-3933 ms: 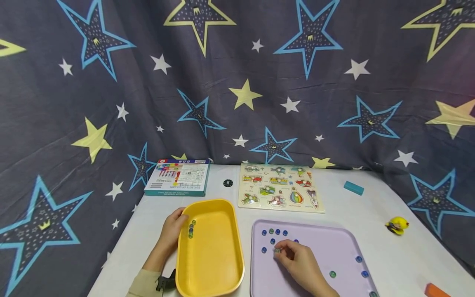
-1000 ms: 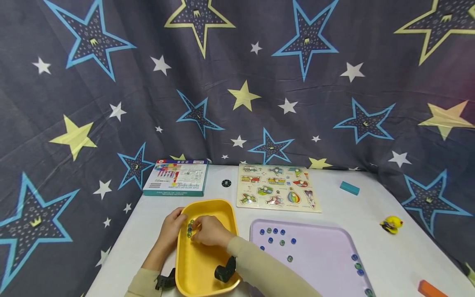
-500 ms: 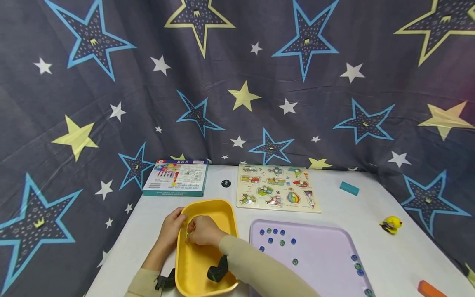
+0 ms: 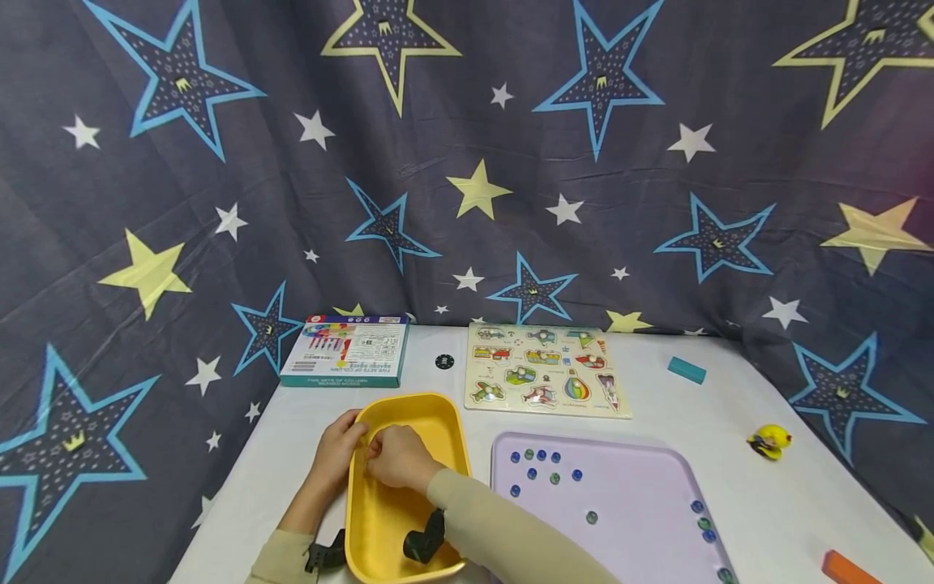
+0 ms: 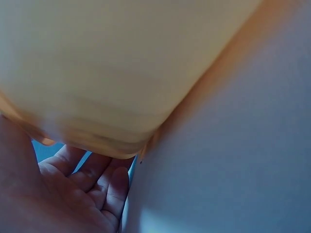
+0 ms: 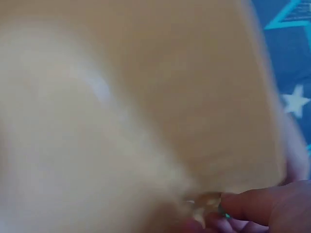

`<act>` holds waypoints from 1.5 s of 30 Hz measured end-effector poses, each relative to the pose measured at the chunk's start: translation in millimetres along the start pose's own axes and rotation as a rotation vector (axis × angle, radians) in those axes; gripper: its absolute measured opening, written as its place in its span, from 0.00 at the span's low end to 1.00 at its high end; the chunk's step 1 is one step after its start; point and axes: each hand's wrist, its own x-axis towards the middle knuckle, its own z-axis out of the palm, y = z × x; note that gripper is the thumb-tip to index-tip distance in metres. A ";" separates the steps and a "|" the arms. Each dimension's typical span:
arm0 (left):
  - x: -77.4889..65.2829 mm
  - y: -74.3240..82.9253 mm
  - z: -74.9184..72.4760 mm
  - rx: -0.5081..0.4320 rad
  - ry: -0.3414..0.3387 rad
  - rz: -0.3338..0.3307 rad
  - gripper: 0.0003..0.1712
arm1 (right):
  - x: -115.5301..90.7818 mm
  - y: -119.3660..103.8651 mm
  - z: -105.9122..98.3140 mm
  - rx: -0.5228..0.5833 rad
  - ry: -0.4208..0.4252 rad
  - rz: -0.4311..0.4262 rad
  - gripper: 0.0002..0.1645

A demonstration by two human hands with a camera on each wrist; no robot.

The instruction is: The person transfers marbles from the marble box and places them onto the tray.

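My left hand (image 4: 338,450) grips the left rim of a yellow tray (image 4: 381,519), thumb over the edge. In the left wrist view its fingers (image 5: 115,191) curl beneath the tray's outer side. My right hand (image 4: 400,457) reaches inside, near the tray's left wall. In the right wrist view, thumb and fingers pinch a clear glass marble with green (image 6: 224,212) low in the tray. The short row of marbles along that wall is hidden behind the right hand in the head view. A lilac tray (image 4: 635,487) to the right bears several blue and green marbles (image 4: 577,475).
Behind the trays lie a boxed toy set (image 4: 346,350), a black round chip (image 4: 445,362) and a picture puzzle board (image 4: 547,371). To the right are a teal block (image 4: 687,371), a yellow toy figure (image 4: 769,441) and an orange block (image 4: 846,568). A star-patterned curtain (image 4: 438,162) hangs behind.
My right hand has come from the lilac tray into the yellow one, then shifted slightly left over the marble row. One green marble on the lilac tray has rolled right. The left hand stays put.
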 end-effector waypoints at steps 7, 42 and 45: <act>1.2 -2.3 -0.3 -0.007 0.007 -0.028 0.15 | -16.1 -2.3 -27.6 0.125 0.078 -0.099 0.04; -0.4 1.1 -1.9 -0.029 -0.031 -0.041 0.17 | -154.8 150.3 -102.0 0.542 0.417 0.179 0.10; -1.1 1.6 -3.1 -0.020 -0.028 -0.047 0.17 | -156.5 158.4 -99.5 0.531 0.423 0.230 0.10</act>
